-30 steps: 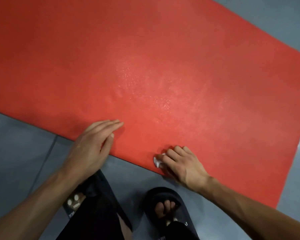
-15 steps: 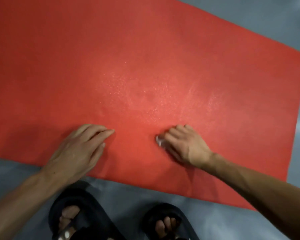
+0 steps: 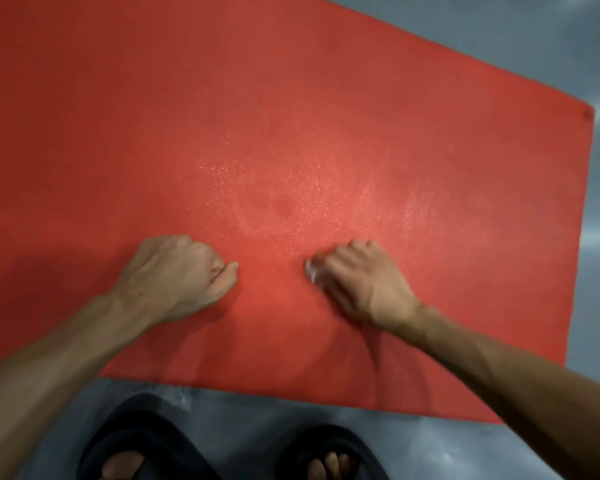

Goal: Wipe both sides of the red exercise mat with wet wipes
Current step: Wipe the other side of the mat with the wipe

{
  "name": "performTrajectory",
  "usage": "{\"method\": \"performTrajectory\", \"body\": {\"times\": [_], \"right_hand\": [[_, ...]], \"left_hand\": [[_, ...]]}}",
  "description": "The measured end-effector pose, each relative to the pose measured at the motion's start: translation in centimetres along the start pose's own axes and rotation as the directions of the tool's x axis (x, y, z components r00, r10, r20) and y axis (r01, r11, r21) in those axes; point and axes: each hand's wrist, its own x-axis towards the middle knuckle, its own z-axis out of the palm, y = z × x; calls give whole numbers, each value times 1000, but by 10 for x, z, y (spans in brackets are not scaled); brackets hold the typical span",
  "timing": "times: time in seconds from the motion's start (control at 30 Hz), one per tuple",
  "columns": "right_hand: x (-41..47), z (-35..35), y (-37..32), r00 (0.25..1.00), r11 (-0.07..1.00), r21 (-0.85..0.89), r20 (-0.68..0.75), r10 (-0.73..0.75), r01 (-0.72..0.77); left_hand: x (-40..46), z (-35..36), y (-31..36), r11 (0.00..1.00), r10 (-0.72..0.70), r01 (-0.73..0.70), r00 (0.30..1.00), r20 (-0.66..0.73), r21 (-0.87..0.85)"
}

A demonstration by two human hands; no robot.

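The red exercise mat (image 3: 291, 116) lies flat on a grey floor and fills most of the head view. My right hand (image 3: 357, 282) rests on the mat right of centre, fingers curled over a crumpled white wet wipe (image 3: 311, 271), of which only a small edge shows at the fingertips. My left hand (image 3: 177, 275) sits knuckles-down on the mat left of centre, fingers curled into a fist and holding nothing. Damp, shiny speckles cover the mat just beyond both hands.
Grey floor (image 3: 586, 341) borders the mat on the right and along its near edge. My two feet in black sandals (image 3: 146, 441) stand on the floor just below the mat's near edge. The mat's far right corner (image 3: 587, 112) is in view.
Both hands have moved farther onto the mat, away from its near edge. My left hand has curled from flat fingers into a fist. The right hand has carried the wipe along.
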Motion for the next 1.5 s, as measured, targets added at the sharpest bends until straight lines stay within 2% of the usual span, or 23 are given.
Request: {"method": "performTrajectory", "body": {"times": [0.1,0.17,0.33,0.43,0.6,0.67,0.73,0.77,0.8,0.9,0.93,1.0,1.07,1.13,1.17,1.2,1.27,1.3,1.37,1.4,1.43,1.47,1.5], "right_hand": [[40,-13,42,939,945,-34,-129,320,-327],[45,-11,36,922,932,-1,-145,359,-363],[-14,7,-45,999,997,73,-7,38,-38],[-32,14,-46,999,998,58,-36,4,-1],[-13,-1,-8,995,995,36,-22,-93,94],[1,-13,40,990,992,-4,-70,123,-124],[7,-30,87,882,894,-2,-166,441,-448],[4,-33,98,828,845,15,-187,528,-535],[-1,-33,96,822,839,22,-183,539,-544],[-29,-24,54,967,967,33,-38,252,-251],[-37,-26,46,986,986,19,22,166,-166],[-34,-32,68,984,985,-18,37,172,-172],[-18,-42,106,900,904,-46,-123,418,-426],[-8,-59,141,658,694,31,-289,695,-719],[-6,-61,143,592,642,91,-309,745,-761],[-3,-61,130,616,673,113,-314,722,-731],[-2,-50,85,826,858,119,-235,513,-499],[-9,-40,62,931,940,117,-146,335,-319],[-18,-31,42,998,997,49,13,54,-55],[-17,-30,52,999,1000,18,24,24,-24],[-12,-30,69,996,996,-5,-8,85,-85],[-3,-35,88,969,972,-22,-79,232,-234],[7,-43,109,900,909,-45,-168,402,-414]], "left_hand": [[5,-2,12,997,41,-37,997,66,-65],[13,-8,17,990,67,-59,996,61,-126],[38,-30,37,972,24,2,994,109,-236],[45,-18,36,957,-87,141,973,214,-253],[49,-6,28,915,-167,234,961,220,-328],[51,-4,27,909,-188,256,957,222,-330],[51,-3,27,905,-200,268,953,226,-331],[51,-4,27,904,-200,270,953,229,-332],[52,-5,27,904,-197,269,952,236,-333],[53,-6,24,900,-190,272,948,255,-342],[54,-5,24,900,-186,271,947,263,-341],[55,-6,24,899,-188,278,943,275,-338],[57,-7,24,899,-194,286,939,284,-331],[57,-7,24,894,-206,301,934,290,-333],[57,-6,24,892,-209,304,934,291,-334],[56,-6,24,892,-210,306,932,294,-332],[56,-7,24,892,-207,307,930,303,-332],[56,-7,24,892,-208,308,929,305,-331],[56,-8,24,890,-217,317,927,307,-327],[57,-8,24,888,-221,321,926,307,-329],[57,-8,25,888,-220,321,925,309,-330],[57,-8,25,889,-217,320,925,312,-328],[57,-8,24,888,-219,323,923,316,-327]]}}
